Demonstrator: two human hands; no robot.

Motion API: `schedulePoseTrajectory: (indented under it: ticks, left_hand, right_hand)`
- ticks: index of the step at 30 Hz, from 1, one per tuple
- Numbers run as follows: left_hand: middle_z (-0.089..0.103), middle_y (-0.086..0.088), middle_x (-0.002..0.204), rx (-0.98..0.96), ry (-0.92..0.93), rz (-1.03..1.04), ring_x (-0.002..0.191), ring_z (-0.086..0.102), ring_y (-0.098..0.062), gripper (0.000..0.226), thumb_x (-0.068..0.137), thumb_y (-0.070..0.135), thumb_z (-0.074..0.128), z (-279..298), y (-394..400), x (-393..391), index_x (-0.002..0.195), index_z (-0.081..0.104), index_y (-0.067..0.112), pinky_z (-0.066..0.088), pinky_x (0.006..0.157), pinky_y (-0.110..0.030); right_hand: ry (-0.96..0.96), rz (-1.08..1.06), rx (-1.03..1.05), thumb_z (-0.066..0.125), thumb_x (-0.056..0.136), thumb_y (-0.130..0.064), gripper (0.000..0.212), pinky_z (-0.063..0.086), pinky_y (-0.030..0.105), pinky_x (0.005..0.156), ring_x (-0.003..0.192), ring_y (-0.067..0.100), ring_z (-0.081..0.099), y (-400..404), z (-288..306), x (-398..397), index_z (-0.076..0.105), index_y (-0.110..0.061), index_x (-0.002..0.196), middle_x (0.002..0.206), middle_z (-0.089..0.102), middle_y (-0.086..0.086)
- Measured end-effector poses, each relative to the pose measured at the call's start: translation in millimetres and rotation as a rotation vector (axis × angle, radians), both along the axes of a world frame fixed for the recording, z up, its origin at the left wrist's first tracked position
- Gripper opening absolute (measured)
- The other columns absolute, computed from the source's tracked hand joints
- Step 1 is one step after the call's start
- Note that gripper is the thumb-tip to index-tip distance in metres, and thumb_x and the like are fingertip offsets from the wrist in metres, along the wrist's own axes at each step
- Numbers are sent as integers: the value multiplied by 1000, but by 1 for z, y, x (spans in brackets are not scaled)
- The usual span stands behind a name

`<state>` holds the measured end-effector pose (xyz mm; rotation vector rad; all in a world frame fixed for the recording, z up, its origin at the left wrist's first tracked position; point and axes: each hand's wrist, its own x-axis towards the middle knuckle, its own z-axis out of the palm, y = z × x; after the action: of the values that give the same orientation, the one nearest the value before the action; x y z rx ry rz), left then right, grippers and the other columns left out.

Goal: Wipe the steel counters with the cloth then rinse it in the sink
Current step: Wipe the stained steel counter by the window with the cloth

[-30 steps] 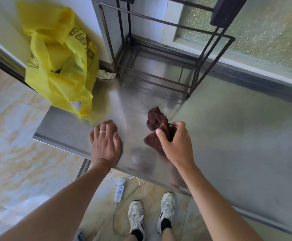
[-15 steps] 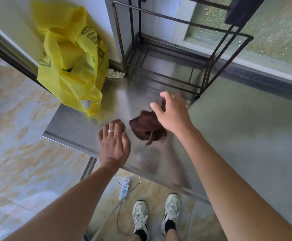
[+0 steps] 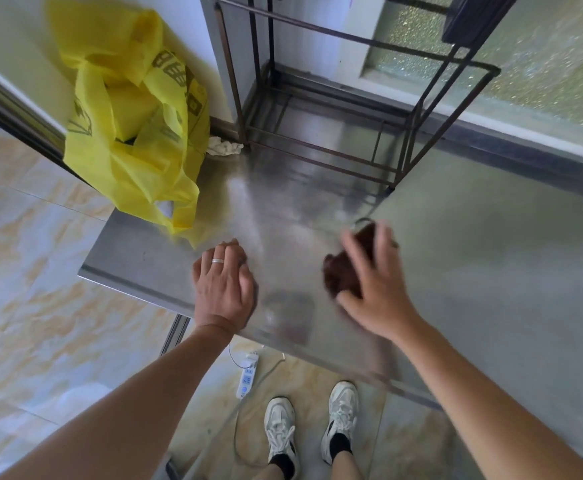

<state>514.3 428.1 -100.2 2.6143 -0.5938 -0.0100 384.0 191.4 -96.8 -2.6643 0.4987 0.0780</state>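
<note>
Brown cloth: bunched on steel counter, near its front edge. Right hand: blurred, fingers spread, fairly straight, laid over cloth. Left hand: flat on counter, fingers together, holding nothing.

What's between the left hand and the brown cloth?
Only bare steel counter in the head view; left hand and brown cloth lie apart.

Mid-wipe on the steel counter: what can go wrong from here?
1. Right hand lies spread over the brown cloth, a loose grip; it may bunch or slip.
2. A sweep left could push the yellow bag off the corner of the steel counter.
3. If wet, drips off the front edge may hit the power strip below.
</note>
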Motion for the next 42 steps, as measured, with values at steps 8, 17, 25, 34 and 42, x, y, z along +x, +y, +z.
schedulePoseTrajectory:
  ticks: [8, 17, 25, 34, 42]
  left_hand:
    - [55, -9, 105, 31, 3, 44, 99, 48, -34, 30, 93, 28, 33, -6, -4, 1, 104, 55, 11, 35, 91, -46]
    - [53, -10, 110, -5, 25, 42, 103, 46, -33, 38, 89, 27, 33, -8, -2, 0, 117, 51, 8, 33, 93, -44]
    - [56, -12, 112, 121, 9, -5, 108, 49, -35, 38, 87, 26, 45, 0, -1, -5, 119, 53, 6, 35, 95, -46]
    - [60, -6, 114, -13, -19, -28, 111, 49, -31, 23, 84, 26, 49, -5, 6, -2, 103, 58, 15, 35, 95, -44]
    - [59, -8, 121, -81, 36, 9, 112, 46, -31, 42, 92, 33, 27, -10, 7, 0, 113, 57, 14, 35, 95, -46]
  right_hand:
    - [-8, -311, 44, 48, 87, -47, 94, 1, 46, 129, 158, 35, 5, 42, -8, 106, 14, 1, 160, 169, 8, 21]
    - [-358, 77, 104, 54, 88, -15, 55, 41, 39, 115, 135, 28, 56, 109, -11, 113, 57, 0, 140, 143, 60, 17]
    - [-233, 13, -66, 52, 94, -20, 58, 36, 40, 118, 146, 31, 41, 19, -18, -29, 47, -12, 151, 165, 30, 13]
    - [-176, -451, -161, 46, 93, -20, 59, 35, 53, 118, 145, 41, 40, 51, -23, -58, 46, 2, 148, 156, 43, 22]
    - [-383, -93, 13, 50, 103, -30, 45, 35, 43, 118, 142, 30, 48, 155, -18, 74, 61, -2, 137, 147, 58, 14]
